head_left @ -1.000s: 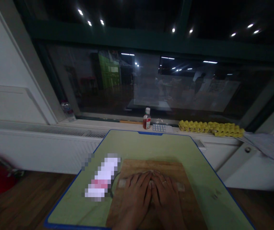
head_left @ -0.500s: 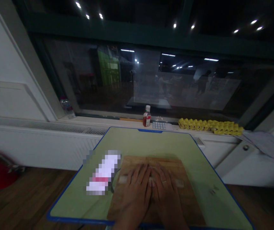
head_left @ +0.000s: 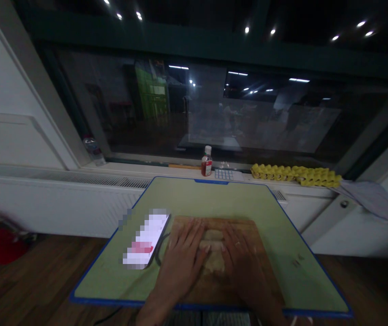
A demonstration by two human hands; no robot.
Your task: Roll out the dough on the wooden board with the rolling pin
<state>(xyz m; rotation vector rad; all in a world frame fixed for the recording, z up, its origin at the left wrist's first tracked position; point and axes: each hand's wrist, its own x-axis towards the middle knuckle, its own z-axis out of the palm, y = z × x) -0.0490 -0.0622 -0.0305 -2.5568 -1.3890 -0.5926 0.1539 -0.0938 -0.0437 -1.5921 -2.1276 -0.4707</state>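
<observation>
Fingers outstretched and palms down, a left hand (head_left: pixel 182 254) and right hand (head_left: pixel 243 256) flank pale dough (head_left: pixel 215 262) on a wooden board (head_left: pixel 210 289), apparently pressing, the next move seemingly calling for even pressure.

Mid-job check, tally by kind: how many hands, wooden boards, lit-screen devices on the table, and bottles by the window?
Hands: 2 (left hand, right hand)
Wooden board: 1
Lit-screen device: 1
Bottles: 2 (clear bottle, red-labelled bottle)
Total: 6
</observation>
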